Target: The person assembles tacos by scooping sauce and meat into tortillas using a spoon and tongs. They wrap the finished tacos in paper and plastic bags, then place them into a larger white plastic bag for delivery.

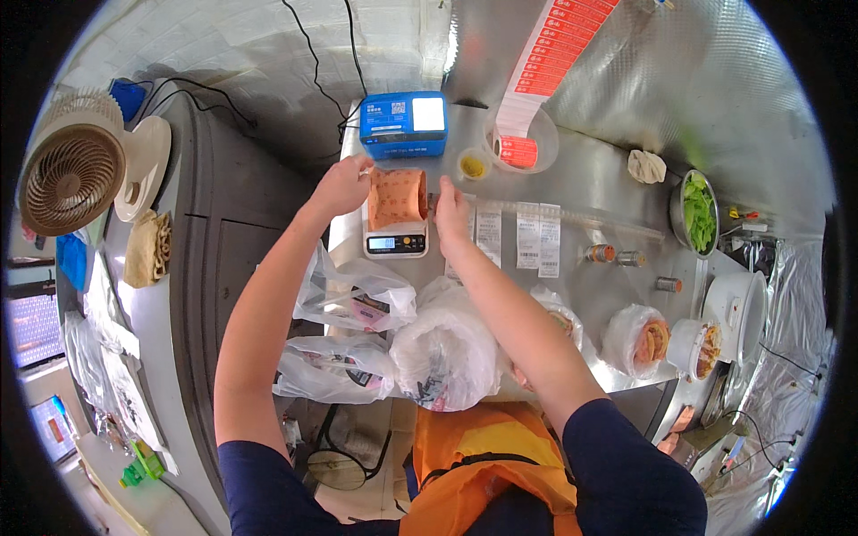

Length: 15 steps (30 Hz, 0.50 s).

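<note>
A printed orange-brown paper bag (395,199) lies on a white digital kitchen scale (396,246) with a lit display. Its mouth faces right, and what it holds is hard to see. At the bag's upper left corner, my left hand (340,187) has its fingertips pinched on the paper. My right hand (452,218) is just right of the bag's mouth, fingers upward and a small gap between hand and bag. Behind the scale stands a blue label printer (403,125) with a bright white patch on top. A small cup of yellow powder (472,164) sits near its right corner.
Plastic carrier bags (355,295) and a bag-lined round container (446,362) line the near table edge. Printed receipts (528,234) lie right of my hand. A tub (546,144) holds a red label roll. Farther right are spice jars (598,252) and a bowl of greens (698,213).
</note>
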Tool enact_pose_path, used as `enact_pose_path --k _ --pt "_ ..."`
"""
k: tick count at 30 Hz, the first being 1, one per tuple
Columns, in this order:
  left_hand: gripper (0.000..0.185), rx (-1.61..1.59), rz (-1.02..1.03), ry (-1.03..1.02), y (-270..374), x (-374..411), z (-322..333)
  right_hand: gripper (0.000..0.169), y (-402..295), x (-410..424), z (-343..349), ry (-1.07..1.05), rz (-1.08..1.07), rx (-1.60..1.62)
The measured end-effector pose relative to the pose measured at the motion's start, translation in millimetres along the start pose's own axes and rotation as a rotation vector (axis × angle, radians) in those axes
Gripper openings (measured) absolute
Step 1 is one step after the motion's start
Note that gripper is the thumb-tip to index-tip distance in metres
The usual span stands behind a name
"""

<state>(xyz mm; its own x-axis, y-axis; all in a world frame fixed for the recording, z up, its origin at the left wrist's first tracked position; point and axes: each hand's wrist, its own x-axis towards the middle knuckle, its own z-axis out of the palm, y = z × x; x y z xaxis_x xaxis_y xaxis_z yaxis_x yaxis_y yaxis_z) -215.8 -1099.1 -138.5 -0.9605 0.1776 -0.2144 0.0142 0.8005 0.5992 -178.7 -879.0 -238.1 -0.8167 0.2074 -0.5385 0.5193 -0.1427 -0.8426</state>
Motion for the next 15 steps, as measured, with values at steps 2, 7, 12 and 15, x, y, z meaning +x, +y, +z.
enact_pose_path --k 2,7,12,15 --pt "0.042 -0.001 0.034 -0.093 12 3 -12 0.060 8 8 0 0.066 -0.011 0.065" --pt "0.074 0.090 0.228 -0.255 18 9 -13 0.065 7 6 -5 0.027 0.023 0.016" --pt "0.113 0.253 0.216 -0.363 34 17 9 0.067 -3 -3 -6 0.026 0.097 0.004" --pt "0.129 0.350 0.184 -0.363 41 17 19 0.066 2 -1 -5 0.030 0.102 0.029"
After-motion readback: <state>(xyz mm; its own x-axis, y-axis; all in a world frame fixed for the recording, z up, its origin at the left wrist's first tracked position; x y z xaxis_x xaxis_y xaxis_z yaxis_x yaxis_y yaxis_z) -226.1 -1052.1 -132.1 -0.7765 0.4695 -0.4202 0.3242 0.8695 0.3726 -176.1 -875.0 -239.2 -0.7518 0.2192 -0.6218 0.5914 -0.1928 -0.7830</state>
